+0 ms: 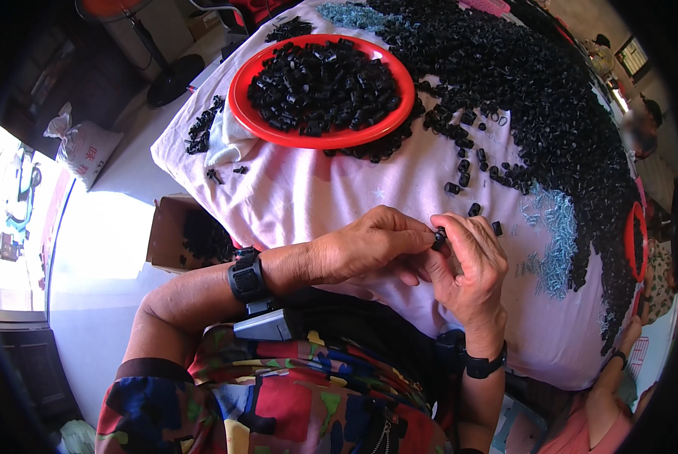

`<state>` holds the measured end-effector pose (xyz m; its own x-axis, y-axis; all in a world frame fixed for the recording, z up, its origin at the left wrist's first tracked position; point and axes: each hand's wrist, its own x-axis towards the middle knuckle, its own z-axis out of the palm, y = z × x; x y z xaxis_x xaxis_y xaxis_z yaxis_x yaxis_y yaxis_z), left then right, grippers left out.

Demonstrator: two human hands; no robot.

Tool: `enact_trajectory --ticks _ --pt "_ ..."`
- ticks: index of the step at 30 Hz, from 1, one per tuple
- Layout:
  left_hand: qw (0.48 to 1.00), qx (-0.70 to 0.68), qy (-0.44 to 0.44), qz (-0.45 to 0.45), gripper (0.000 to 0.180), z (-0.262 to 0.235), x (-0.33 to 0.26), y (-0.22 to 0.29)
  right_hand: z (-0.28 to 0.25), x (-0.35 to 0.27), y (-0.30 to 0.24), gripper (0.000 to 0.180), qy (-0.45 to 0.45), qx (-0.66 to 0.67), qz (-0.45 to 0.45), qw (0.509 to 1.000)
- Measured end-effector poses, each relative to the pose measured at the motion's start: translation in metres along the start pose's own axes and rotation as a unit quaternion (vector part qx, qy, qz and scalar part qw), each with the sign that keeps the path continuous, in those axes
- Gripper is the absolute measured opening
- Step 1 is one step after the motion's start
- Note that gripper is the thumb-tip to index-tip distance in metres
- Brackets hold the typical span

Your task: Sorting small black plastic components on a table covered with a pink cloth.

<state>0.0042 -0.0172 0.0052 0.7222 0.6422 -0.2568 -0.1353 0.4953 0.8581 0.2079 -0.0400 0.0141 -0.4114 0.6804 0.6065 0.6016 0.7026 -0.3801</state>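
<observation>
In front of my body, my left hand point(380, 246) and my right hand point(471, 268) meet fingertip to fingertip over the near part of the cloth. Between their pinched thumbs and fingers is a small black plastic part point(439, 239), mostly covered by the fingertips. Just beyond my right hand lie loose black cylindrical pieces point(474, 209). A pile of small bluish screws point(557, 238) rests to the right of that hand. Farther off at the left, a red oval tray point(242, 113) is heaped with short black cylindrical parts point(324, 85).
A pale pink cloth point(309, 197) covers the table. A large heap of black parts point(558, 129) spreads over its far and right sides. At lower left stands a cardboard box point(165, 234) holding black pieces. Another person's arm point(608, 378) reaches in at lower right, near a red-rimmed tray point(628, 242).
</observation>
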Motion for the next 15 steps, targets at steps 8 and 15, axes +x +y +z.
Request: enact_trajectory --ticks 8,15 --pt "0.999 0.002 0.033 -0.019 0.039 0.006 -0.005 0.008 0.002 0.002 0.005 0.036 -0.009 0.013 -0.011 1.0" --pt "0.999 0.015 0.038 -0.005 0.036 0.008 -0.005 0.011 -0.001 0.002 0.002 0.036 -0.018 -0.017 -0.013 1.0"
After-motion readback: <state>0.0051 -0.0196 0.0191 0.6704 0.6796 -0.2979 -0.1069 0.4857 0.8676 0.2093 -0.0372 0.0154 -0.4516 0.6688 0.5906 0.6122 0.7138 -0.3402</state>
